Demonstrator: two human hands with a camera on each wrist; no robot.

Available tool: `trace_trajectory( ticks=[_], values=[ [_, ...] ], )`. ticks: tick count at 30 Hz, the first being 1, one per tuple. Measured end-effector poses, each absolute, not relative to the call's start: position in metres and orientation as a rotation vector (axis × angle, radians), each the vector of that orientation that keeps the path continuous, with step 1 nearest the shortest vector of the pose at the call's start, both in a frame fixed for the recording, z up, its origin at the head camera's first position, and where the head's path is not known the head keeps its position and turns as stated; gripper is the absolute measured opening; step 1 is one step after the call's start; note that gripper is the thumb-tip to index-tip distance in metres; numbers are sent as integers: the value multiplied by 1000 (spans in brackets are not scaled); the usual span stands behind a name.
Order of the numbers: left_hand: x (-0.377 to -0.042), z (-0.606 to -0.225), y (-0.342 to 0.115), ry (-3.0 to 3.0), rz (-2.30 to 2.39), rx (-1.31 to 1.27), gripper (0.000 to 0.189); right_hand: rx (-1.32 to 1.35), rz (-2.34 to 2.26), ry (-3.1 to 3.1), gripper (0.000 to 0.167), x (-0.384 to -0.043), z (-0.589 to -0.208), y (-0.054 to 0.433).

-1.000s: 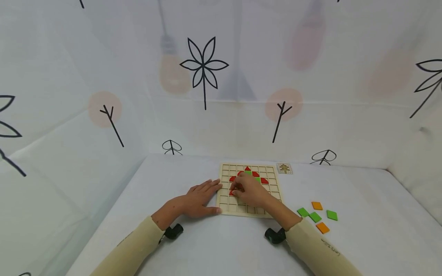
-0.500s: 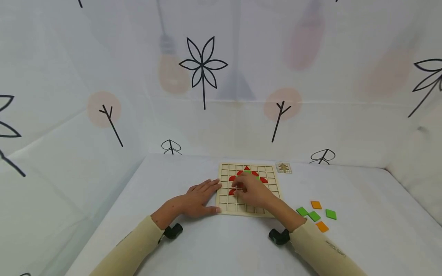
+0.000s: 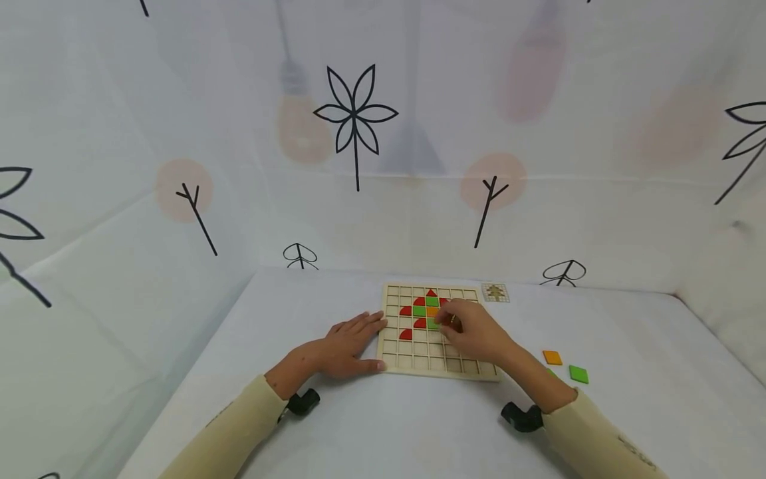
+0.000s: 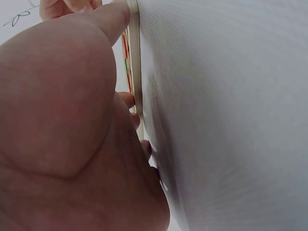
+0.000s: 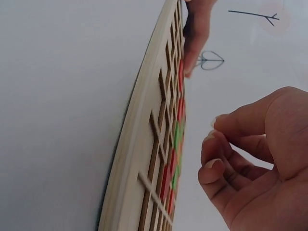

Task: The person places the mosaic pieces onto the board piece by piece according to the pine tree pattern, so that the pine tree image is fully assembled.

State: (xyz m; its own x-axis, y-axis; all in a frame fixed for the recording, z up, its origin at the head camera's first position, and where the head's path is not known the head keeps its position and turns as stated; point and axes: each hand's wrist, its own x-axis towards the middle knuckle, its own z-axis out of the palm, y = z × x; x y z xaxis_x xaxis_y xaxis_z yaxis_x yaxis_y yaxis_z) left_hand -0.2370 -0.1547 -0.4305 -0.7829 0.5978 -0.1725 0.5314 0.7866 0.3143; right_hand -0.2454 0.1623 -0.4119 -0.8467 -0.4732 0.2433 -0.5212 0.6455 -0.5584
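Observation:
My left hand (image 3: 347, 347) lies with fingers spread beside the wooden grid board (image 3: 419, 363), fingertips and thumb at its left edge. Red quarter-round tiles (image 3: 405, 334), green square tiles (image 3: 419, 311) and an orange square tile (image 3: 432, 312) sit in the board's cells, topped by a red triangle tile (image 3: 431, 293). Above the board's right part hovers my right hand (image 3: 477, 330), fingers loosely curled. In the right wrist view its fingertips (image 5: 211, 165) are apart from the board, with no tile showing between them. The right hand hides some of the tiles in the head view.
Loose tiles lie on the white table right of the board, among them an orange tile (image 3: 552, 358) and a green tile (image 3: 578, 374); my right forearm covers others. Behind the board's right corner lies a small pattern card (image 3: 495, 293). A printed cloth (image 3: 413, 219) stands behind the table.
My right hand has moved right across the board, away from the lower-left red tile, uncovering the green and orange tiles in the middle. The left hand has stayed in place.

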Motion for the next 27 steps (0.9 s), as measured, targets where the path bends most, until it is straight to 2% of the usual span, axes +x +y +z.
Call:
trace_trajectory(
  ticks=[27],
  values=[
    [-237,-430,-153,2713,392,867,89,532,712,-2932,20,-194,-420,272]
  ],
)
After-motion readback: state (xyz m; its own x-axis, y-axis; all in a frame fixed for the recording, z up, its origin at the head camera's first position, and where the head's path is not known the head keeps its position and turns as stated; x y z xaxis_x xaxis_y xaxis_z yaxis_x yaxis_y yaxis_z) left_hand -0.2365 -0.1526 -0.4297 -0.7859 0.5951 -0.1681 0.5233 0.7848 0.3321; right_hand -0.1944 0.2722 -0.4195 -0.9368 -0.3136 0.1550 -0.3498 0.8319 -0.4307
